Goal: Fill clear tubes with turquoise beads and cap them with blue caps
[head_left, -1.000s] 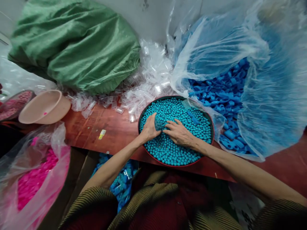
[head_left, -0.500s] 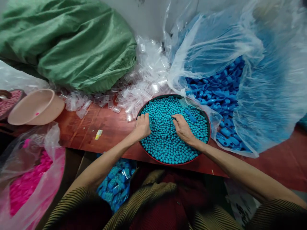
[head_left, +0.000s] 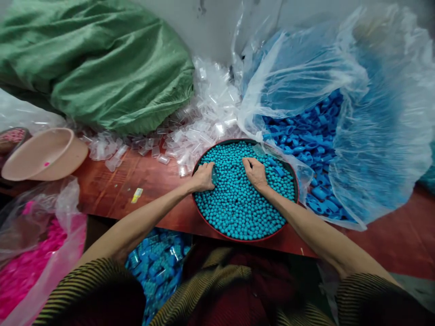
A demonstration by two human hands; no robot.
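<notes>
A round red-rimmed tray [head_left: 238,239] full of small turquoise balls [head_left: 238,213] sits on the red table in front of me. At the tray's left side my left hand [head_left: 202,177] is closed around a small clear plastic container [head_left: 214,175], mostly covered by the fingers. My right hand [head_left: 255,174] rests over the balls right of centre, its fingers curled and pressed together. What those fingers hold, if anything, is hidden. Blue plastic pieces [head_left: 279,171] lie on the balls to the right of this hand.
Clear plastic containers [head_left: 200,136] are heaped behind the tray. A clear bag [head_left: 384,136] spills blue plastic parts [head_left: 319,136] at right. A green cloth sack [head_left: 112,68] and a beige bowl [head_left: 47,156] stand left. Below are pink parts [head_left: 37,258] and filled blue containers [head_left: 163,267].
My right hand's fingers have drawn together among the balls. My left hand has turned slightly, so the clear container's edge shows. The whole view has shifted a little.
</notes>
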